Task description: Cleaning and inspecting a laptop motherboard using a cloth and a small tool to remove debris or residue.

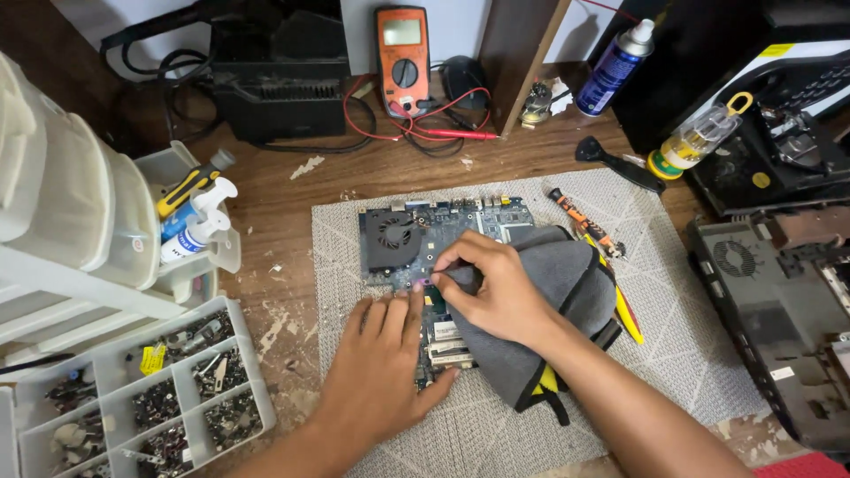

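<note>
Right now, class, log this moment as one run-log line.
left hand: flat on blue laptop circuit board | right hand: pinching grey cloth on board | base: grey woven mat

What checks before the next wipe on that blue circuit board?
1. Board steadied: ok. The left hand lies flat on the blue laptop circuit board.
2. Cloth gripped: ok. The right hand pinches a fold of the grey cloth between its fingers.
3. Board on padding: ok. It lies on the grey woven mat.
4. Black cooling fan uncovered by cloth: ok.
5. Loose tools off the board: ok. The orange-handled screwdriver lies beside it on the mat.
6. Chip surface clean: cannot tell, hands and cloth cover it.
</note>
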